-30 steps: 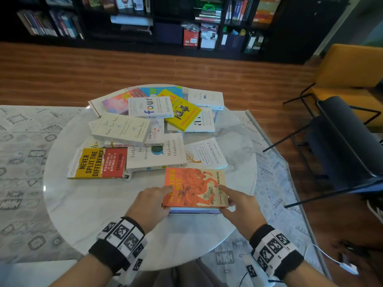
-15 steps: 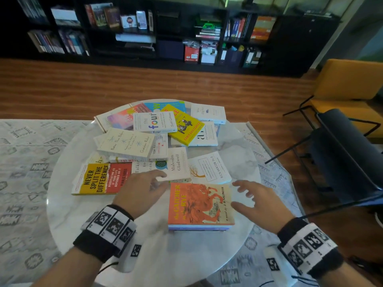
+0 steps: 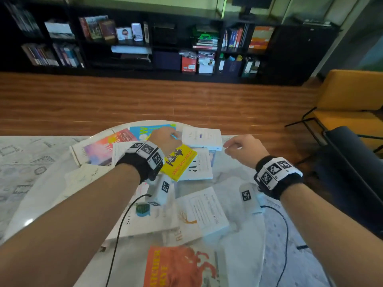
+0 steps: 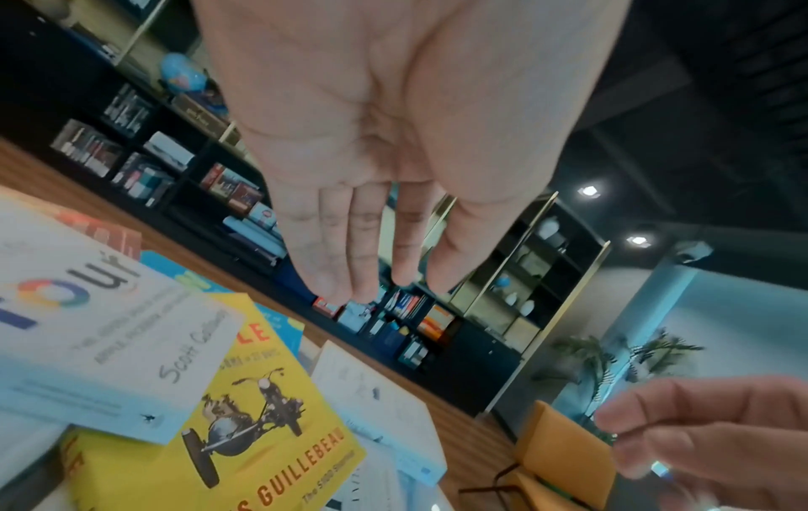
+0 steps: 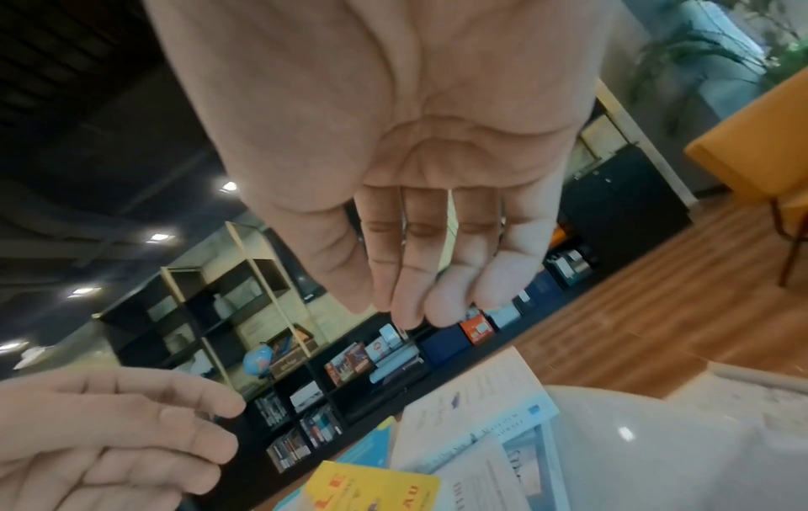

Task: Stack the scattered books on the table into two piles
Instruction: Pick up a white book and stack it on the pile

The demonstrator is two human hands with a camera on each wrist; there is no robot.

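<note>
Several books lie scattered on the round marble table (image 3: pixel 232 175). An orange book (image 3: pixel 180 266) tops a small pile at the near edge. My left hand (image 3: pixel 165 138) hovers over the yellow book (image 3: pixel 182 162) and a blue book (image 3: pixel 145 131) at the far side. In the left wrist view its fingers (image 4: pixel 349 249) are straight and hold nothing, above the white "four" book (image 4: pixel 87 328). My right hand (image 3: pixel 238 147) hangs beside the far white book (image 3: pixel 202 137). Its fingers (image 5: pixel 433 276) are relaxed and empty.
More white books (image 3: pixel 205 210) lie in the middle of the table. A dark chair (image 3: pixel 352 162) and a yellow armchair (image 3: pixel 352 100) stand to the right. A black bookshelf (image 3: pixel 165 38) lines the far wall. A patterned rug (image 3: pixel 20 162) lies under the table.
Both hands let go of the orange book on the near pile and reached forward over the far books. The view has moved forward with them.
</note>
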